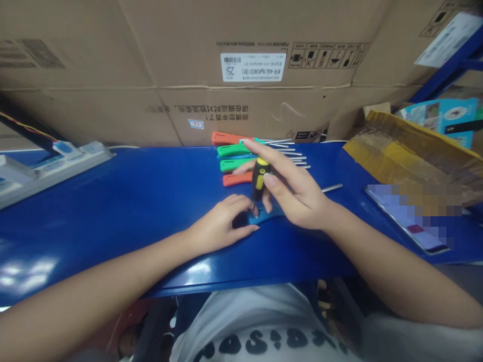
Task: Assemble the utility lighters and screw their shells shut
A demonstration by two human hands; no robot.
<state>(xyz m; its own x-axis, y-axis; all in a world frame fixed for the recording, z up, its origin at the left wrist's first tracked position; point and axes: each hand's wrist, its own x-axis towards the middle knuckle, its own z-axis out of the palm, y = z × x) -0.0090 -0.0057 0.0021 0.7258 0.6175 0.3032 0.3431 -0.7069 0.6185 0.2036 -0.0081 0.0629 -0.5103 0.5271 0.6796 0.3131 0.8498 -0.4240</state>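
Note:
My right hand (294, 188) grips a black-and-yellow screwdriver (259, 177) upright, its tip pointing down at a blue plastic piece (268, 213). My left hand (221, 223) curls over the near end of that piece, and the tip is partly hidden among my fingers. Behind my hands lies a row of several screwdrivers with orange and green handles (236, 150), their steel shafts pointing right. A loose steel shaft (332, 188) lies to the right of my right hand.
The hands work on a glossy blue bench (113, 206). A white power strip (49, 173) lies at its left, and a phone with a blurred screen (407, 218) lies at the right. A yellow-taped package (400, 151) and large cardboard boxes (188, 65) stand behind.

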